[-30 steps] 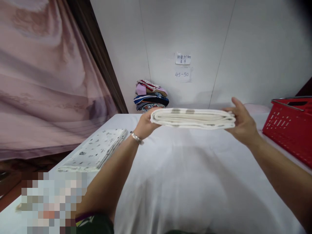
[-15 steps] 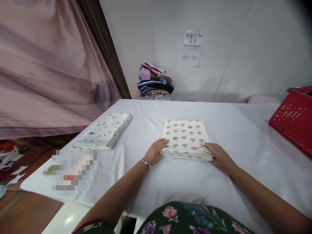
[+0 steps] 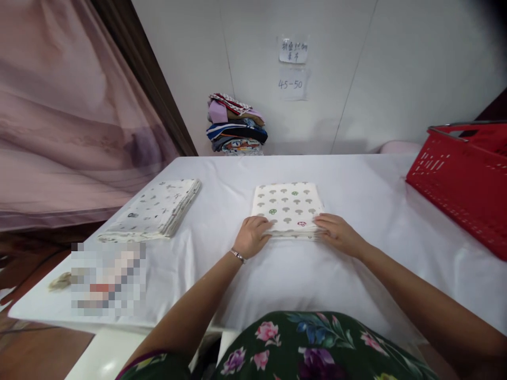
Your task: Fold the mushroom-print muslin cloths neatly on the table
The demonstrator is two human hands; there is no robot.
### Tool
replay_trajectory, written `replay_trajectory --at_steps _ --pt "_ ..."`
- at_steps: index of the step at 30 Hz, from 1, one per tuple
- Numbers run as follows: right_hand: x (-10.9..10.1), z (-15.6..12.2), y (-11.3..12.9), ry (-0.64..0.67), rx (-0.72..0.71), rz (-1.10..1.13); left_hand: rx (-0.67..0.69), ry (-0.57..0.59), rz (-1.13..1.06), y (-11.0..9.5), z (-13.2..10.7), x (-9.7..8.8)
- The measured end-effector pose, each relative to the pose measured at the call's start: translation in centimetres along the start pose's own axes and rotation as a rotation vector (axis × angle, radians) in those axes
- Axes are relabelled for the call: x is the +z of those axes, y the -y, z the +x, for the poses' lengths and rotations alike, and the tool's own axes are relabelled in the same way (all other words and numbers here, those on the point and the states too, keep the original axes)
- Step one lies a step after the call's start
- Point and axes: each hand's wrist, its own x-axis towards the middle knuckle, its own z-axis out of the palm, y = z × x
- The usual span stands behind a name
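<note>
A folded white cloth (image 3: 283, 203) printed with grey, green and red mushrooms lies flat in front of me on the table. My left hand (image 3: 252, 235) holds its near left corner, fingers curled over the top and thumb at the front edge. At the near right corner, my right hand (image 3: 340, 233) grips in the same way, fingertips on the upper layer. How far the thumbs reach under the layers is hidden. Stacked layers show along the cloth's near edge, between the two hands.
Another folded white cloth (image 3: 152, 208) with small dark prints lies at the table's left. Nearer me is a blurred-out patch beside a tan tuft (image 3: 59, 282). A red basket (image 3: 459, 184) stands right; a pile of folded fabrics (image 3: 236, 124) rises behind the white-covered table (image 3: 368, 195).
The view has turned a little to the right. Both hands have shifted from the cloth's sides onto its near corners, and the cloth sits slightly farther from me.
</note>
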Motion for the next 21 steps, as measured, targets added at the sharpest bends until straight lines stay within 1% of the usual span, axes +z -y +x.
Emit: replay_trajectory --at_steps 4,8,11,15,18,21 --pt "0.0 0.2 -0.2 0.064 -0.059 -0.023 0.075 0.015 0.09 0.4 0.5 0.4" --pt "0.0 -0.2 -1.5 -0.002 -0.054 -0.017 0.124 -0.01 0.113 1.0 0.5 0.6" --pt "0.0 -0.3 -2.4 -0.028 -0.116 -0.053 0.152 -0.032 0.144 1.0 0.5 0.8" --pt "-0.3 0.2 -2.4 0.045 -0.179 -0.14 0.177 -0.055 0.202 0.7 0.6 1.0" --pt "-0.6 1.0 -2.0 0.116 -0.18 -0.235 0.192 -0.06 0.228 0.6 0.8 1.1" --pt "-0.8 1.7 -1.6 0.15 -0.183 -0.305 0.207 -0.06 0.233 0.7 1.0 1.2"
